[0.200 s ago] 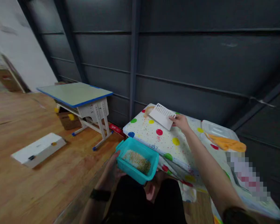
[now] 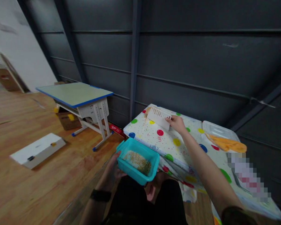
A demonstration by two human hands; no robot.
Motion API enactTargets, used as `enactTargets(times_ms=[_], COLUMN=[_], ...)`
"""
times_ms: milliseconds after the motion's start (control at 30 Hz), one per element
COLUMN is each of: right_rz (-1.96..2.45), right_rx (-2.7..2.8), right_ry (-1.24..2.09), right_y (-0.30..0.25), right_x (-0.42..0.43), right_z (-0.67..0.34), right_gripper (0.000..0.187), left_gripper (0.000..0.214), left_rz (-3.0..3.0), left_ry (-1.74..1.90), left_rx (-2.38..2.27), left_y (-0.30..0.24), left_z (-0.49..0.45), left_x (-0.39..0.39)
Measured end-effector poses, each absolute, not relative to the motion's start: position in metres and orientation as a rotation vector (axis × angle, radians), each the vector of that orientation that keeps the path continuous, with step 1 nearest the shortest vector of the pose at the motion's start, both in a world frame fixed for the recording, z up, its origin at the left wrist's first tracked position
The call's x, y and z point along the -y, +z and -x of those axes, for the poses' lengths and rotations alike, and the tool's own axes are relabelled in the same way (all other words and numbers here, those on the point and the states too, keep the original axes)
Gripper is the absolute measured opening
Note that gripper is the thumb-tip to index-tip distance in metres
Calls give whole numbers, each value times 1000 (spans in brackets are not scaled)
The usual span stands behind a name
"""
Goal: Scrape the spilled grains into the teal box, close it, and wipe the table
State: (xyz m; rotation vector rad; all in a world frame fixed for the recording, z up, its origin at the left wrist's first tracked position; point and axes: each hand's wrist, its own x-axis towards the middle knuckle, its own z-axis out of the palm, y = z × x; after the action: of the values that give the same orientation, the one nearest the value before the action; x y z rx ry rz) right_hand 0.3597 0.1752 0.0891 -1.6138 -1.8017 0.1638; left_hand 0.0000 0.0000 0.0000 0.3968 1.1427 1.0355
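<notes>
My left hand grips the left side of a teal plastic bin above my lap, just off the table's front edge. Inside the bin lie pale and yellow-green grains. Over the table, my right hand pinches the right end of a white slotted plastic panel. The panel is tilted up on its edge, beside a small heap of tan grains at the far left corner. It partly hides that heap. A few grains lie scattered in front of it.
The table wears a dotted plastic cloth. On its right are an orange cloth and a clear plastic tray or lid. To the left stands a blue-edged desk, with a white case on the floor. A dark panelled wall rises behind.
My right hand has moved slightly left and away from me, tipping the white panel more upright toward the grain heap. My left hand and the bin stay put.
</notes>
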Motion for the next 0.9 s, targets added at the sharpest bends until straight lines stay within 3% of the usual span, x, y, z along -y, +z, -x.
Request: enactTargets(times_ms=[200,900], right_rz=[1618,1489], right_rx=[1941,2000], right_ry=[72,291], right_y=[105,107], right_x=[-157,-74], right_z=[-348,-333], right_gripper=[38,48], left_gripper=[59,57], left_rz=[-469,-510], left_ry=[1035,1012], left_rx=[-1171,-1155], left_y=[3,-1], left_z=[-6,-11], left_x=[5,2])
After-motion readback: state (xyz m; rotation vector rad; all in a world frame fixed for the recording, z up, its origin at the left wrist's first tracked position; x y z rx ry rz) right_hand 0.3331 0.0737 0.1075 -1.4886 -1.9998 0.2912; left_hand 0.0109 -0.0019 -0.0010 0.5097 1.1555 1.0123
